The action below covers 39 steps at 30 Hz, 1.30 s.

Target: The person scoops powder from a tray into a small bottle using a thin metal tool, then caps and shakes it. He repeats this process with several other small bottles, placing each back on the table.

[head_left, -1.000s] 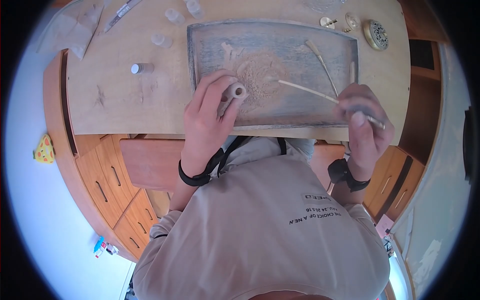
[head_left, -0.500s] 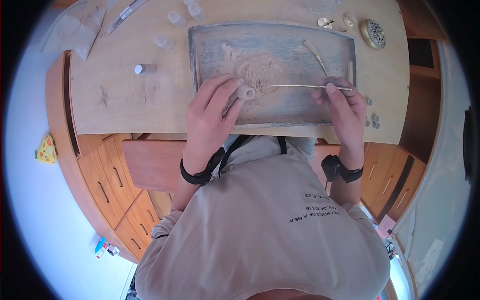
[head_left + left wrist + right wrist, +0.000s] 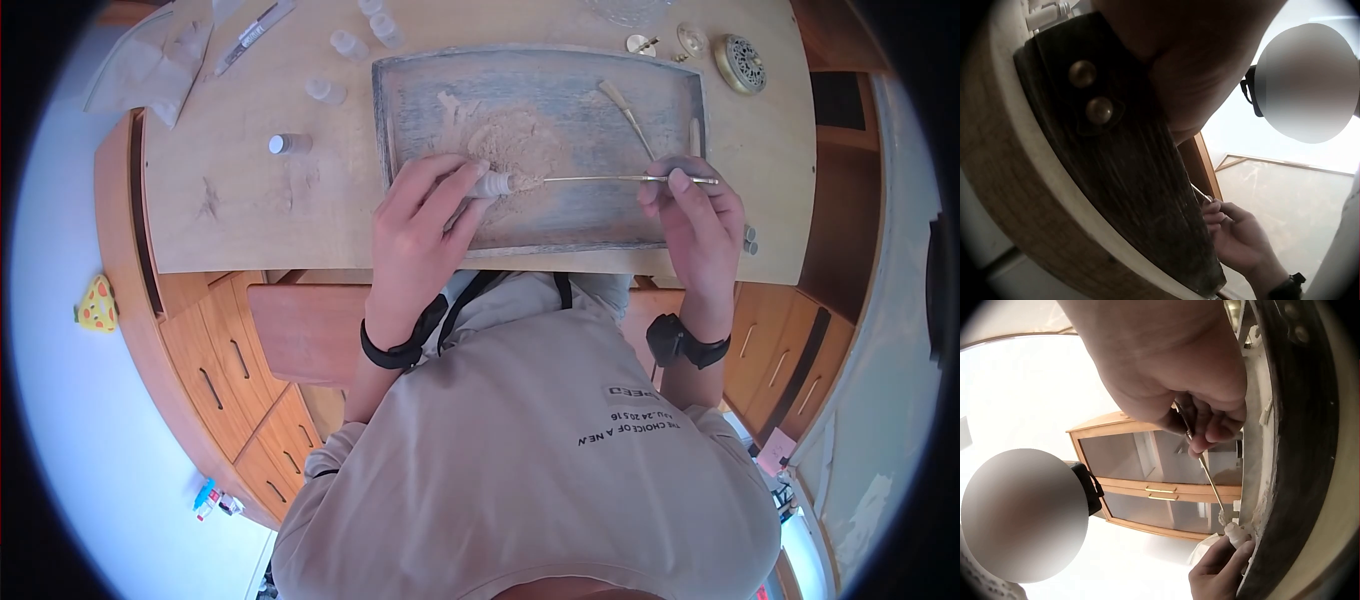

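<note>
My left hand (image 3: 412,215) grips a small clear vial (image 3: 493,185), which lies nearly level with its open mouth toward the right. My right hand (image 3: 703,210) pinches a thin brass-coloured scoop (image 3: 600,179) near its back end. In the right wrist view the scoop's tip, with a clump of powder (image 3: 1222,517) on it, is right at the mouth of the vial (image 3: 1236,535). Below both hands, a heap of light brown powder (image 3: 515,138) lies in the weathered wooden tray (image 3: 540,52). The left wrist view hides the vial behind the tray's side.
A brass-handled brush (image 3: 622,106) rests in the tray's right half. Several clear vials stand left of the tray, one with a grey cap (image 3: 285,144). A pierced brass burner lid (image 3: 742,65) is at the back right, a plastic bag (image 3: 155,65) at the back left.
My right hand has moved left and levelled the scoop, bringing its tip from the powder to the vial. My left hand has tipped the vial's mouth toward the right.
</note>
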Available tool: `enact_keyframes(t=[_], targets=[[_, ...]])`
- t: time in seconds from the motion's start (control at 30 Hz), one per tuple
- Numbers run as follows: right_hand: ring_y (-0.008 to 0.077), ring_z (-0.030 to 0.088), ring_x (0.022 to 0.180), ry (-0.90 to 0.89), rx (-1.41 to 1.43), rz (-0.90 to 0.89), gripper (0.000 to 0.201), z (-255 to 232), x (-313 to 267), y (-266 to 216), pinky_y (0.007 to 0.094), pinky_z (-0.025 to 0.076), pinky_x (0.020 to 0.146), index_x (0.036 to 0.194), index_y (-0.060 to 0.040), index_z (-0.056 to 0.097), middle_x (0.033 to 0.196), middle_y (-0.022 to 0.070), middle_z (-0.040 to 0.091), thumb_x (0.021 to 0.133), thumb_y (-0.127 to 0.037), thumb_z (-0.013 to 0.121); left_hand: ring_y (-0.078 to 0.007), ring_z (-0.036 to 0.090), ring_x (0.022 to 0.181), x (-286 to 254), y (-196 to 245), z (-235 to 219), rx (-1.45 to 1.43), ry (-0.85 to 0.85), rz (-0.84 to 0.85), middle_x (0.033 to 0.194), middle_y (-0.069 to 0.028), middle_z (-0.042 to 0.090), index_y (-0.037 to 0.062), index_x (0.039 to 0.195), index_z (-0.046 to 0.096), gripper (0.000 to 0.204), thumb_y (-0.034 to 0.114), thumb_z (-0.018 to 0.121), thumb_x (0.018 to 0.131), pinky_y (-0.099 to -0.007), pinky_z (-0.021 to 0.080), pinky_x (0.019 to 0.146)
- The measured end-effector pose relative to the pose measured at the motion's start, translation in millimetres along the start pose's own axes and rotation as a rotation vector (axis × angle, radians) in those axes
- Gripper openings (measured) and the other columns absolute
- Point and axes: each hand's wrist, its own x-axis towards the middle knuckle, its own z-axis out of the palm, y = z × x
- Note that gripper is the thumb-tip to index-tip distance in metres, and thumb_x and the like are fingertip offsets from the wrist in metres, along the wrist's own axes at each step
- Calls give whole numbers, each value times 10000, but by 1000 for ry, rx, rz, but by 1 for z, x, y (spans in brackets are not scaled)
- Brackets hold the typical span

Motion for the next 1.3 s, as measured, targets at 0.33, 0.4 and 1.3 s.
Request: enact_keyframes(t=[0.33, 0.4, 1.3], targets=[[197, 670, 857, -235, -462, -150, 178, 34, 1, -19, 319, 527, 749, 1077, 80, 691, 969, 129, 700, 964, -28, 606, -272, 670, 901, 1, 1, 0, 11, -6, -5, 1042, -117, 686, 0, 1078, 724, 350, -34, 806, 740, -331, 546, 735], [203, 667, 849, -345, -574, -255, 171, 35, 4, -28, 321, 522, 744, 1057, 84, 694, 960, 135, 697, 938, -8, 614, -264, 670, 893, 0, -1, 1, 11, 7, 3, 1051, -117, 686, 0, 1090, 715, 355, -38, 800, 747, -321, 546, 717], [178, 657, 869, 28, 42, 102, 231, -9, 5, 2, 303, 507, 789, 1120, 70, 695, 1006, 142, 717, 1012, -94, 576, -280, 668, 928, 0, -2, 1, -8, 29, 3, 1055, -108, 688, 5, 1070, 714, 351, -62, 781, 733, -347, 547, 796]])
